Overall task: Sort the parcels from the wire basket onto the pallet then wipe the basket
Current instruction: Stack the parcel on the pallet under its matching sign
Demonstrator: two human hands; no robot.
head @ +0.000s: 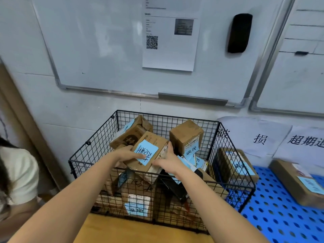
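As other boxes (pixel 186 135) lie heaped in the wire basket (pixel 93 151) beside the pallet (pixel 280 216), the left hand (pixel 127 153) and right hand (pixel 168 160) clasp opposite sides of a blue-labelled parcel (pixel 149 156) atop the pile, fingers curled round it.

Whiteboard (pixel 105 50) bears printed sheet (pixel 168 55), apparently an eraser (pixel 239 33).

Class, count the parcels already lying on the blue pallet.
2: left parcel beside the wire basket, right parcel at the picture's edge. Others may lie out of view.
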